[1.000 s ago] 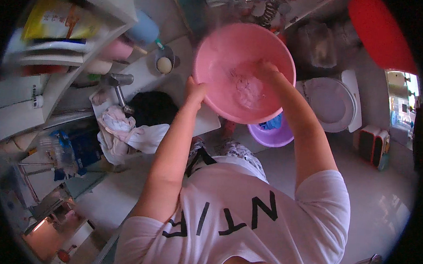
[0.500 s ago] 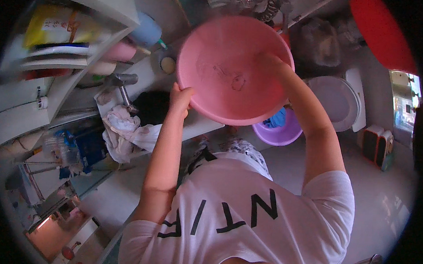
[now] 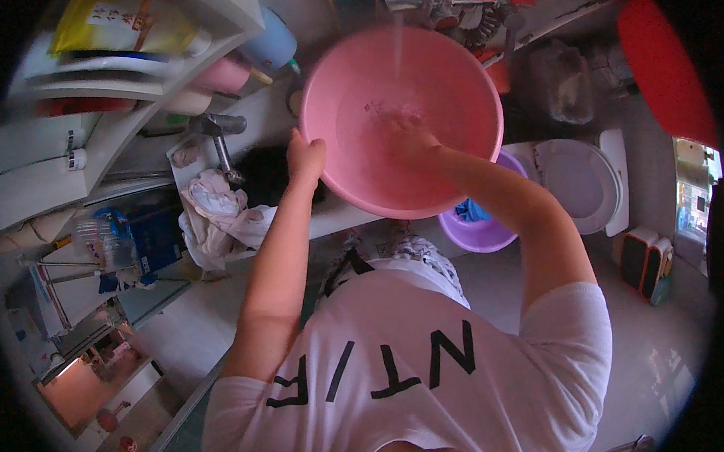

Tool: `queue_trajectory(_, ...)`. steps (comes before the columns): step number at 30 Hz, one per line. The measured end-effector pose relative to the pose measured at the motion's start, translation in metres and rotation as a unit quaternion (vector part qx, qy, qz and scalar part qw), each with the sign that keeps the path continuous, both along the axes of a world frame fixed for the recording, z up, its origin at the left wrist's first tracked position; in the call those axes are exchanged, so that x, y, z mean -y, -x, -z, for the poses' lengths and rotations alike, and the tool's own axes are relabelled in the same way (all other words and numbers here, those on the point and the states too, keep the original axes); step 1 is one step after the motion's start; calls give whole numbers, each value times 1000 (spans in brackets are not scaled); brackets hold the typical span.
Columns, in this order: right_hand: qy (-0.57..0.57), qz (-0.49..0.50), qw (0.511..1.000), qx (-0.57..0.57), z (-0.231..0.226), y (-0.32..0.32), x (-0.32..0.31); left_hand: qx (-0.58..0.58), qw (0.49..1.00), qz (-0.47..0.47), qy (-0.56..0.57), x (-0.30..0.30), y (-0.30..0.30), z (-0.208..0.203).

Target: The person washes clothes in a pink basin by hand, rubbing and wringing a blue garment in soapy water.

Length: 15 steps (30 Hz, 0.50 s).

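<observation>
A large pink basin (image 3: 356,178) is held up in front of me, its inside facing me. My left hand (image 3: 306,156) is closed on its left rim. A thin stream of water (image 3: 398,48) falls into it from the top. Inside the basin, near the middle of its bottom, is my right hand (image 3: 413,138); its fingers are blurred among the splashing water, so their pose is unclear. Below the basin's right side stands a purple basin (image 3: 481,236) with blue cloth (image 3: 472,210) in it.
To the left, a sink counter bears a metal faucet (image 3: 221,149) and crumpled white cloths (image 3: 215,197). Shelves with a yellow package (image 3: 118,18) jut in at upper left. A white toilet (image 3: 579,186) stands at right, with a dark box-shaped thing (image 3: 644,256) on the floor nearby.
My right hand has moved from the basin's right inner wall to the middle of its bottom. The water stream now shows clearly. My left hand keeps its hold on the rim.
</observation>
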State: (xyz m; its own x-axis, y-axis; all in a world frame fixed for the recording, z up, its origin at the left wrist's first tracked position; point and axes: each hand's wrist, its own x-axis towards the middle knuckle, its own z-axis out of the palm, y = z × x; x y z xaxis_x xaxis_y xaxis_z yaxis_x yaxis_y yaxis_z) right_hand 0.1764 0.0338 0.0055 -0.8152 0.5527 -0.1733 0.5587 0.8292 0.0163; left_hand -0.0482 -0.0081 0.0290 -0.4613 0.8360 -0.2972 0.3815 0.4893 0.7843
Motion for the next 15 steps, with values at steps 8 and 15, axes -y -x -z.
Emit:
queue_trajectory(8,-28,-115,991,-65,48,39,-32,-104,994,3,20,-7,-15,-17)
queue_trajectory(15,112,55,989,82,13,-11,-68,-76,997,-19,15,-2,-13,-20)
